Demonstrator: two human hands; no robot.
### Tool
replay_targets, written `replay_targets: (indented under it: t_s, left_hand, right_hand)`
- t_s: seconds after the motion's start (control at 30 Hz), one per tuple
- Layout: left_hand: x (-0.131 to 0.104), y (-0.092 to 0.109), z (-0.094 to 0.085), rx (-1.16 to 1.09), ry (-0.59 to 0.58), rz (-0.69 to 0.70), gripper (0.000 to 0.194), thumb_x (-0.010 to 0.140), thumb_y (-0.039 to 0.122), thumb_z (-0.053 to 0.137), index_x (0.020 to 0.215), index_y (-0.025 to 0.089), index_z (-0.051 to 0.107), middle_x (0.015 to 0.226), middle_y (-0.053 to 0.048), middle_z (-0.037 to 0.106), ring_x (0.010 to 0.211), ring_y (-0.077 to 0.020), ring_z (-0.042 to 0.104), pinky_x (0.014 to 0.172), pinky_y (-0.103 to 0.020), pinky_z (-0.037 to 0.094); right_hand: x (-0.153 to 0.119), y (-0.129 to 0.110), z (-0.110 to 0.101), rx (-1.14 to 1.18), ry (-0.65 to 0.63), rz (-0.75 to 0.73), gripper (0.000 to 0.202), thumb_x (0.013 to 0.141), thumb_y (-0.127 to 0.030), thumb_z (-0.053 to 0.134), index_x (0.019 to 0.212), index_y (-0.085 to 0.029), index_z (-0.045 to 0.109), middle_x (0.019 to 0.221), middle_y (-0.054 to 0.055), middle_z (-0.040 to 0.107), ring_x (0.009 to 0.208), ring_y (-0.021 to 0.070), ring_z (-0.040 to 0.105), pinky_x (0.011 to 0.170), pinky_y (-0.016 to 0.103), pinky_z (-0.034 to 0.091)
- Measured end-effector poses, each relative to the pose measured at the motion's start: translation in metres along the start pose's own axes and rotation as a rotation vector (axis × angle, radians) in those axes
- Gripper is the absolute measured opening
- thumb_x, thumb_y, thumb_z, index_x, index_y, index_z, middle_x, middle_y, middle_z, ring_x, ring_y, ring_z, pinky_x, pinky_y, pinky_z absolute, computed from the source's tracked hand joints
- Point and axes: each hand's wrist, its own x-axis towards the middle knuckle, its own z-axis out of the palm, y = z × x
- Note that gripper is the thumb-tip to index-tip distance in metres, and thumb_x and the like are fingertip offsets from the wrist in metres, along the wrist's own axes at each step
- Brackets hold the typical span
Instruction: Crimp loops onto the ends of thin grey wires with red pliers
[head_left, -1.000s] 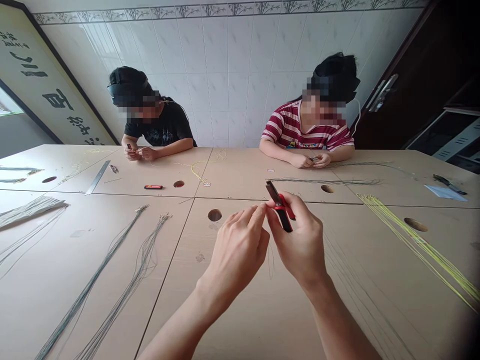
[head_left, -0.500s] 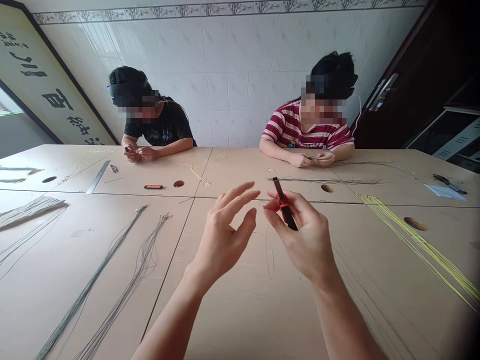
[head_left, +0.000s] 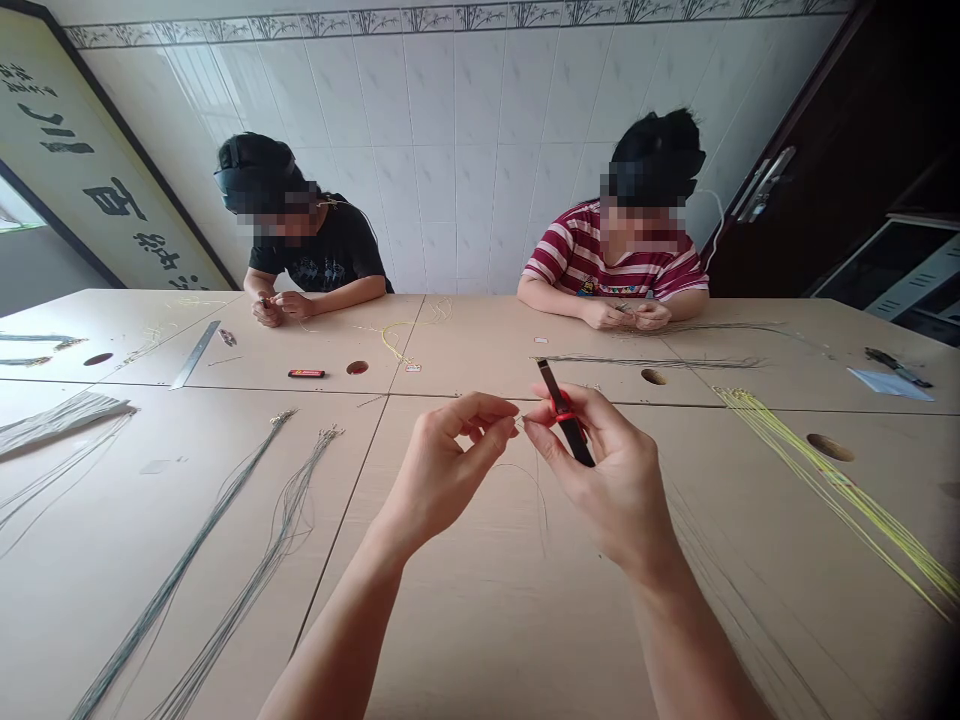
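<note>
My right hand (head_left: 611, 480) grips a small pair of pliers (head_left: 564, 412) with red and black handles, jaws pointing up and away. Its thumb and forefinger also pinch the end of a thin wire (head_left: 534, 482) that loops down to the table. My left hand (head_left: 450, 465) has come in from the left, and its thumb and forefinger pinch the same wire end right beside my right fingertips. Both hands hover above the beige table (head_left: 480, 620).
Bundles of grey wires (head_left: 225, 540) lie to the left, yellow wires (head_left: 840, 485) to the right. Round holes (head_left: 830, 447) dot the tabletop. A red lighter (head_left: 306, 374) and a metal ruler (head_left: 195, 353) lie farther back. Two other people (head_left: 307, 250) sit across, handling wires.
My left hand opened and drew away from the wire, then closed again and pinched the wire end next to my right fingers. The pliers stayed in my right hand.
</note>
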Motion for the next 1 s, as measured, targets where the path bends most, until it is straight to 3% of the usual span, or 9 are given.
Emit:
replay_targets:
  t_s: [0.27,0.7,0.87,1.0]
  left_hand:
    - [0.0002,0.001,0.0001,-0.05,-0.026,-0.02,0.009,0.088,0.024,0.061,0.083,0.019,0.067,0.079,-0.002,0.071,0.077,-0.0152,0.067,0.071,-0.029,0.055]
    - [0.0019,-0.0017,-0.0028,-0.175,-0.009,-0.105,0.013,0.089,0.027,0.06,0.08,0.017,0.065,0.075,-0.002,0.068,0.072,-0.013,0.064,0.068,-0.027,0.054]
    - [0.0023,0.001,-0.0028,-0.281,-0.059,-0.116,0.014,0.088,0.027,0.062,0.079,0.017,0.064,0.072,-0.001,0.067,0.071,-0.0105,0.063,0.068,-0.023,0.053]
    - [0.0022,0.003,-0.0031,-0.349,-0.089,-0.158,0.015,0.088,0.028,0.063,0.079,0.016,0.064,0.071,0.001,0.067,0.069,-0.0082,0.061,0.067,-0.02,0.052]
  right_hand:
    - [0.0015,-0.0031,0.0021,-0.079,-0.017,-0.076,0.018,0.086,-0.021,0.061,0.103,-0.026,0.062,0.084,0.0,0.07,0.077,0.0153,0.068,0.072,0.029,0.058]
    - [0.0007,0.0036,0.0013,0.008,-0.052,0.003,0.021,0.085,-0.025,0.065,0.106,-0.027,0.062,0.097,0.001,0.072,0.095,0.018,0.069,0.077,0.03,0.058]
    - [0.0003,0.0028,0.0026,0.036,-0.05,-0.025,0.021,0.086,-0.025,0.064,0.107,-0.026,0.062,0.099,0.002,0.072,0.091,0.0163,0.069,0.076,0.028,0.058]
    - [-0.0009,0.0011,0.0014,0.046,-0.055,-0.056,0.021,0.087,-0.022,0.062,0.107,-0.027,0.063,0.088,-0.001,0.069,0.082,0.013,0.067,0.074,0.025,0.057]
